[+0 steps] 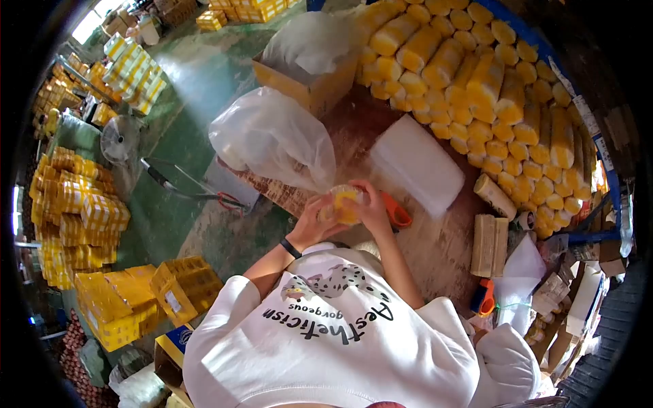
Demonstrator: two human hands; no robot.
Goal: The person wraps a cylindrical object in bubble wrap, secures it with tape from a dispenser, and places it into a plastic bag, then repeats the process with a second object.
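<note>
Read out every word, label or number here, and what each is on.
"Aestheticism": on the white shirt, upside down in view.
"gorgeous": same shirt.
Tags on the blue rack edge: too small.
Label on the yellow crate: blurred.
The wrapped yellow roll in left hand and right hand: no readable print.

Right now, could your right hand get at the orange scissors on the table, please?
Probably yes: the orange scissors lie just beside the right hand with nothing between. That hand and the left hand hold a yellow packet, though.
</note>
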